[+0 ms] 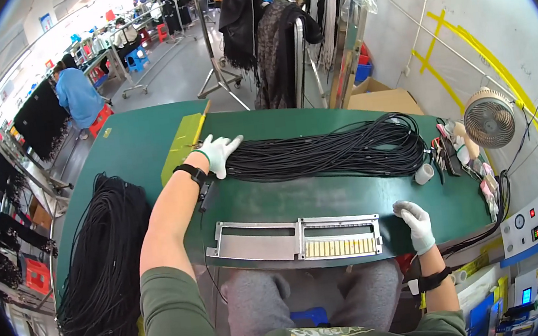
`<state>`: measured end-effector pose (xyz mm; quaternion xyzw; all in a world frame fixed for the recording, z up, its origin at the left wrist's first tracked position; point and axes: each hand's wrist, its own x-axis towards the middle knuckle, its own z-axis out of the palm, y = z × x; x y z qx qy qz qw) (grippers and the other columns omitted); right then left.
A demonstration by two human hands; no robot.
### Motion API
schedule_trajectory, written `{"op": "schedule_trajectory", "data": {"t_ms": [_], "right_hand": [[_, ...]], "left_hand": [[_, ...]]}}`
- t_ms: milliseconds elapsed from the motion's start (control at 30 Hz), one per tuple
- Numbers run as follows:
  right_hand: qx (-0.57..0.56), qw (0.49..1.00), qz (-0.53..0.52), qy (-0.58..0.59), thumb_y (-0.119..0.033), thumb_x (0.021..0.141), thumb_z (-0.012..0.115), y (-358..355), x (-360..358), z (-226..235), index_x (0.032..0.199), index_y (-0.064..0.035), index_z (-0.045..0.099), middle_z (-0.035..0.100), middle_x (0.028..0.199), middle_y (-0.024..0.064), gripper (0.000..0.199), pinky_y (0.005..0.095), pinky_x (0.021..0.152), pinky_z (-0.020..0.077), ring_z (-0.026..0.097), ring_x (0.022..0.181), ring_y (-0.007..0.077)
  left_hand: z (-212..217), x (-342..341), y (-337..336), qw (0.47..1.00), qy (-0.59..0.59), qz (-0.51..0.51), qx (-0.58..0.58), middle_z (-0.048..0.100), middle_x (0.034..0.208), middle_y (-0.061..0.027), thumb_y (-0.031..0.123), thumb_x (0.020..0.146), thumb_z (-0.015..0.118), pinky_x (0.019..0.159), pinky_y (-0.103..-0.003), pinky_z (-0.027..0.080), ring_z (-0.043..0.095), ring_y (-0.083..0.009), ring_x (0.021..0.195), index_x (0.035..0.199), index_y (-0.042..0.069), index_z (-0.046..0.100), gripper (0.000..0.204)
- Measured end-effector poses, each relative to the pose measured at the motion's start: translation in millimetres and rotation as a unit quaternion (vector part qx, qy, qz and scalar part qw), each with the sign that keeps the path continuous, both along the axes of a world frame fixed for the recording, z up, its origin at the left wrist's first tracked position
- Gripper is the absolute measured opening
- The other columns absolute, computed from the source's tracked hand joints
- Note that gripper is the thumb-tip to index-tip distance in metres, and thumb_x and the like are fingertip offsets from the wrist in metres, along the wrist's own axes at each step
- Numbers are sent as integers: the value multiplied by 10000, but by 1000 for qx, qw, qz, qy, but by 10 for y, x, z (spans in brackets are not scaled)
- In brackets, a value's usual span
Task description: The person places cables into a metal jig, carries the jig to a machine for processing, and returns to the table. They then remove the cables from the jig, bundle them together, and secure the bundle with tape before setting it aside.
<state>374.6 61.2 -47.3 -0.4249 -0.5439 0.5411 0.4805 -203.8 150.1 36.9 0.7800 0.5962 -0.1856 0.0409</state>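
Observation:
My left hand [218,154], in a white glove, is open with fingers spread at the left end of a long bundle of black cables [320,156]. It lies over or against the cable ends; exact contact is hard to see. My right hand [414,221], also gloved, is curled closed just right of a metal frame fixture [261,246]. What its fingers hold, if anything, is hidden. The fixture lies along the table's near edge, with two hinged frames side by side. A row of several pale yellow pieces [339,247] sits in its right half.
A second black cable bundle [104,251] hangs over the left edge of the green table [147,131]. Hand tools [448,152], a white roll [424,174] and a fan [489,118] are at the right. Machines with screens [534,222] stand lower right. A person in blue [78,96] sits far left.

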Motion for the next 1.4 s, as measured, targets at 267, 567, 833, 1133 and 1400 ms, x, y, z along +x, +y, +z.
{"op": "schedule_trajectory", "data": {"t_ms": [267,567,833,1133,1400], "right_hand": [[34,992,-33,-114,-78,943,647,235,-189,13,1122,38,690,710,1075,72,217,274,929,497,652,1002,149],[-7,998,0,-58,-88,966,623,165,-40,-94,1149,8,687,699,1079,30,217,268,935,481,630,1009,116],[-44,996,56,-58,-153,922,699,260,108,25,1191,-33,668,682,1178,66,296,292,965,487,626,1084,142],[379,751,25,-540,-358,745,796,818,-365,555,1372,-136,553,401,1488,251,708,517,1141,312,355,1391,428],[388,711,48,-585,-422,799,739,1098,-398,55,1455,-99,441,321,1537,270,790,586,1176,211,258,1447,456]], "left_hand": [[-288,-247,82,977,-80,-17,199,706,962,-119,178,651,693,828,-432,501,681,-318,947,1063,123,679,417],[-77,-6,-195,958,-75,-38,273,694,844,-88,228,650,793,807,-407,470,680,-303,852,959,128,665,349],[292,-801,-303,976,90,106,168,626,1208,-147,292,599,846,984,-479,420,562,-335,1187,1288,169,603,741],[168,1293,336,957,-212,-109,166,312,1521,-341,642,628,784,1174,-551,230,284,-503,1420,1560,89,265,1202],[-439,2495,1178,958,-203,-39,201,410,1457,-314,767,733,632,1150,-551,264,360,-466,1381,1554,50,260,1152]]}}
